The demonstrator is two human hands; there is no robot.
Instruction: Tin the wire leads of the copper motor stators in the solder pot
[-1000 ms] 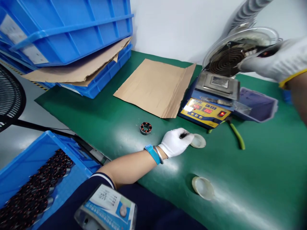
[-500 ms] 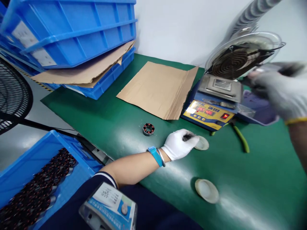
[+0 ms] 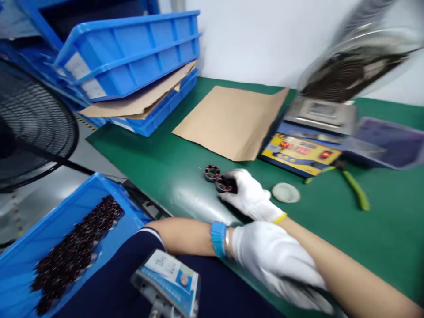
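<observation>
In my gloved right hand (image 3: 245,194) is a small ring-shaped motor stator (image 3: 224,183) with dark slots and copper windings, gripped at its side by thumb and fingers. It sits low over the table, right beside a second stator (image 3: 212,172). Nearer to me, my gloved left hand (image 3: 281,265) passes under the right forearm. Its fingers are smeared by motion, so their grip cannot be made out. A round whitish dish (image 3: 286,193) lies to the right of my right hand.
A heating plate with a lit display (image 3: 300,152) stands at the back right, with green-handled pliers (image 3: 356,190) before it. Cardboard (image 3: 228,121) lies at the back. A blue crate (image 3: 96,183) at left holds many stators. Stacked blue crates (image 3: 139,53) and a fan (image 3: 36,128) stand beyond.
My right hand has come from the heating plate to the lone stator, bringing another stator. My left hand has left the far dish and moved closer to me, over where the nearer dish was.
</observation>
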